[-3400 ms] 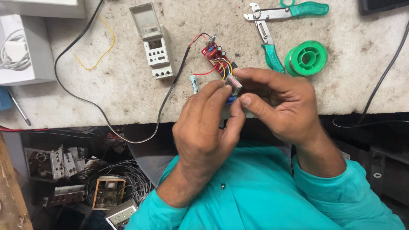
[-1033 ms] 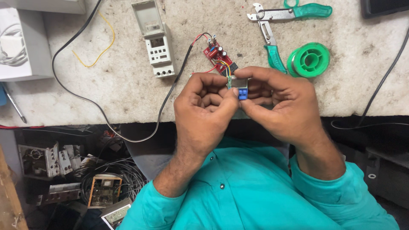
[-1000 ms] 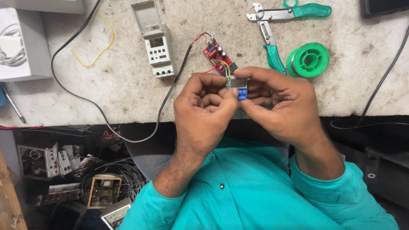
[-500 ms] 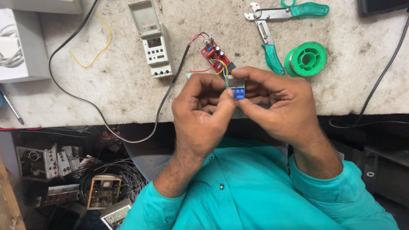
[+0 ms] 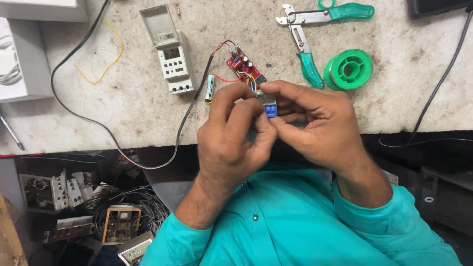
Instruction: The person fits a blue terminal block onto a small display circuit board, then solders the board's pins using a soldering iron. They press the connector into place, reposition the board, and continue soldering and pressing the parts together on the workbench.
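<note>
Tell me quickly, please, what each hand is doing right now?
Left hand: closed, pinching the small blue part.
Right hand: closed, pinching the same part.

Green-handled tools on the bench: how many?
1: the green-handled pliers lie at the top right of the bench, beside a green solder spool. Others may sit outside the frame.

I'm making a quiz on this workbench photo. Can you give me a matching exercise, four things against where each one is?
Things:
1. blue part
2. pliers
3. spool
4. timer

Places:
A. on the bench, left of the red board
B. at the top edge, above the spool
C. pinched between both hands
D. on the bench, right of the pliers' lower handle

Pairs: 1-C, 2-B, 3-D, 4-A
</note>
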